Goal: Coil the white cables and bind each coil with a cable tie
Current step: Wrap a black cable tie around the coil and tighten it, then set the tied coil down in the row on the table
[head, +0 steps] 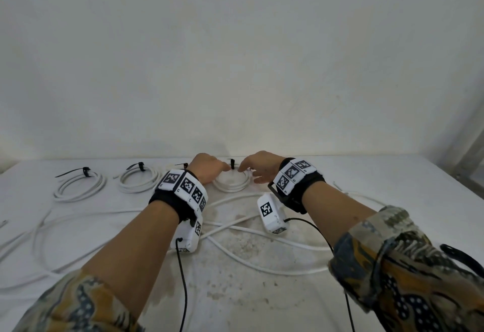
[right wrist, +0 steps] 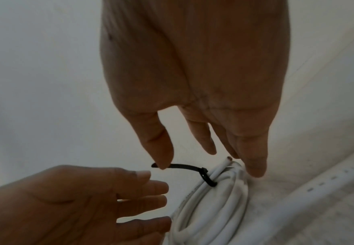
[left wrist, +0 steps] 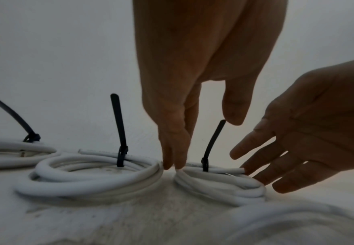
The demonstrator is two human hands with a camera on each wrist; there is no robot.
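Observation:
A small white cable coil (head: 231, 185) lies at the far middle of the table, bound by a black cable tie (head: 231, 164) whose tail stands up. My left hand (head: 225, 169) is at its left side and my right hand (head: 246, 172) at its right. In the left wrist view my left hand's straight fingertips (left wrist: 173, 163) touch the coil (left wrist: 220, 184) left of the tie (left wrist: 212, 144). The right hand's (left wrist: 298, 140) spread fingers reach its right edge. In the right wrist view my right hand (right wrist: 205, 149) hovers over the coil (right wrist: 209, 207), thumb tip at the tie tail (right wrist: 182, 165). Neither hand grips anything.
Two tied coils (head: 78, 183) (head: 138, 178) lie to the left, and a third (left wrist: 92, 175) sits right beside my left hand. Long loose white cables (head: 262, 234) wind across the table's front half. The wall (head: 235, 69) rises just behind the coils.

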